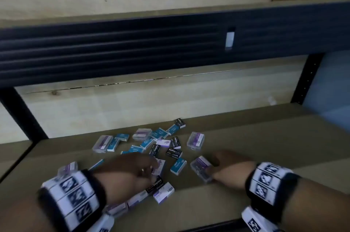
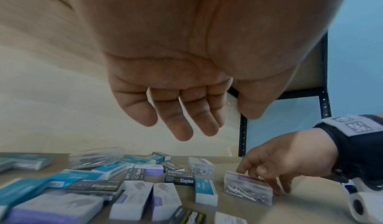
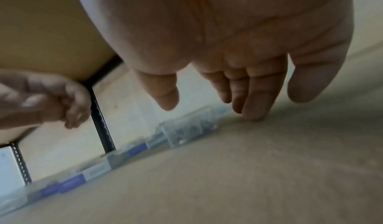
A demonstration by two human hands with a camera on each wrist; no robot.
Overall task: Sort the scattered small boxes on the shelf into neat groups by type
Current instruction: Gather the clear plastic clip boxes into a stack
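Sits on the shelf (image 1: 265, 146) just right of the blue box (image 1: 178, 166), with the left hand (image 1: 132, 171) loose and empty left of it and the nearer right hand (image 1: 225, 169) touching, fingers straight, the clear box (image 1: 201, 169), long side slanting back-left.

left hand (image 1: 130, 170) palm down, fingers loosely extended, right hand (image 1: 225, 169) low, fingers reaching down, both wrists banded

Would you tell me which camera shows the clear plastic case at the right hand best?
The left wrist view: the clear case stands side-on, its contents visible, the right hand touching it. The head view shows it from above, blurred, partly covered. The right wrist view shows a blurred clear case that may be it.
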